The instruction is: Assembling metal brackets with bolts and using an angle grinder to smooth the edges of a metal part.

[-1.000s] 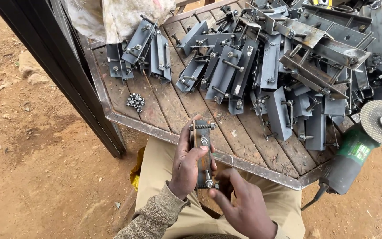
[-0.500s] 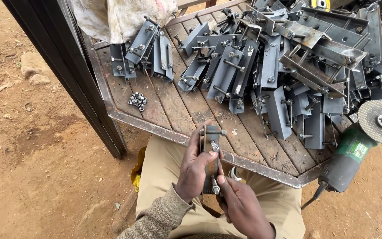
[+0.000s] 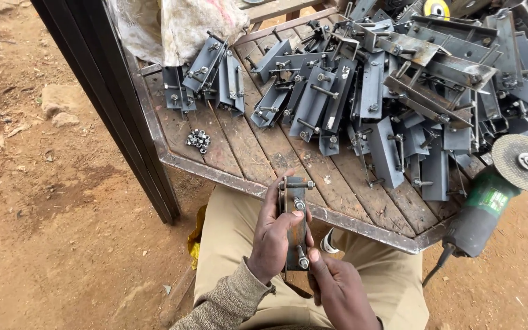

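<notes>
My left hand (image 3: 273, 235) grips a flat grey steel bracket (image 3: 294, 227) with bolts through it, held upright over my lap just in front of the table edge. My right hand (image 3: 340, 290) is at the bracket's lower end, thumb and fingers pinched on the bottom bolt and nut (image 3: 304, 263). Another bolt sticks out sideways at the bracket's top (image 3: 300, 184).
A wooden-slat table with a steel rim (image 3: 215, 171) carries a big heap of similar brackets (image 3: 386, 91) and a small pile of nuts (image 3: 198, 140). A green angle grinder (image 3: 490, 201) lies at the table's right corner. A dark steel frame (image 3: 111, 98) leans at the left over dirt ground.
The bracket and both hands have come slightly lower and nearer to me; my right hand has closed in on the bottom bolt.
</notes>
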